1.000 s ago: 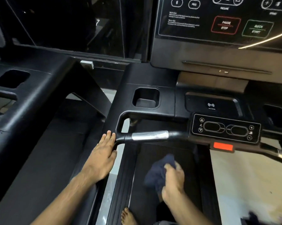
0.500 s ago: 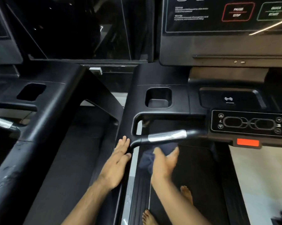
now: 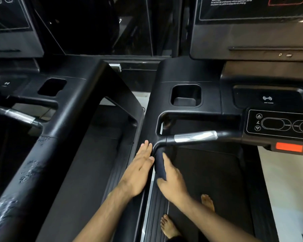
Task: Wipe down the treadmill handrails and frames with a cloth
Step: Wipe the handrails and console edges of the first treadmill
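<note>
Here the dark blue cloth (image 3: 160, 165) sits bunched just below the bend of the handrail (image 3: 196, 136), pressed against the black tube where it turns down from its silver section. The right hand (image 3: 171, 180) grips the cloth from the right of that tube, its fingers closed on the fabric's lower end and one digit stretched up along its edge. The left hand (image 3: 140, 169) lies just left of the handrail's bend, flat on the side frame (image 3: 147, 119). Its fingers are straight and close together and hold nothing, and the fingertips reach about level with the bend. Only the cloth and the tube lie between the two hands.

Above the handrail a square cup holder (image 3: 185, 95) is sunk into the black deck, and further above stands the console (image 3: 251, 27). To the right of the handrail's silver section are a control pad (image 3: 279, 124) and, under it, an orange tab (image 3: 289, 147). Below the handrail runs the belt (image 3: 208, 172), on which two bare feet (image 3: 207, 201) stand. Well to the left of the handrail is a neighbouring treadmill (image 3: 74, 119), its arm smeared with pale marks.
</note>
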Tool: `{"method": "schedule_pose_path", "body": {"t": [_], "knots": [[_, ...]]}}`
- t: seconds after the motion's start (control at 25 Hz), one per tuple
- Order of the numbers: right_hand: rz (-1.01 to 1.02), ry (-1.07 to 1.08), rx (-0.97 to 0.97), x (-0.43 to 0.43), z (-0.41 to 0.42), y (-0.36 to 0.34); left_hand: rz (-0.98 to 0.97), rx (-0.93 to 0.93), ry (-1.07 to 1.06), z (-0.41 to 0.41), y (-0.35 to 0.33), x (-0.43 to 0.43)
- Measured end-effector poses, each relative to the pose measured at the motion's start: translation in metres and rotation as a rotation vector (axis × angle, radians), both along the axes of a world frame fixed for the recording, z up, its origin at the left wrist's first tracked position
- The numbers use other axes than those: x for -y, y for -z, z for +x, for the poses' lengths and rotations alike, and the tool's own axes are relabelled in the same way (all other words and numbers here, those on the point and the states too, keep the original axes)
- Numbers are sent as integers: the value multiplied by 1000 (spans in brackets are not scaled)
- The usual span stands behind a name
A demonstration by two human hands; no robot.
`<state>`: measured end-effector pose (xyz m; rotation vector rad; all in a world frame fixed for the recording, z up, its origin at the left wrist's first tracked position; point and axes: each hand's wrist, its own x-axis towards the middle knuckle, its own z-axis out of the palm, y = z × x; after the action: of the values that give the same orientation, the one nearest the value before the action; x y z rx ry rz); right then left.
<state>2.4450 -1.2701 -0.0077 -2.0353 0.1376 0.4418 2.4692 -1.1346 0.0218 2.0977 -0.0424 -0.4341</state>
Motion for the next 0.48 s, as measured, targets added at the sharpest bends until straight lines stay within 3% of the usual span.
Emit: {"method": "schedule_pose_path", "body": {"t": [0.08,0.16,0.2,0.36,0.48], "knots": [[-252,-172,56,26,-7,-2,4,-1,-3,-4,0,1],[-269,-47,56,37,-11,0,26,8,0,-6,-1,0],[-200,61,25,33,-15,-1,38,11,0,-6,-1,1],[479,277,-235,-15,-28,7,49,-7,-26,-6,1,1],[630,325,-272,-37,-37,14,34,-25,-53,-12,0,-1]]}}
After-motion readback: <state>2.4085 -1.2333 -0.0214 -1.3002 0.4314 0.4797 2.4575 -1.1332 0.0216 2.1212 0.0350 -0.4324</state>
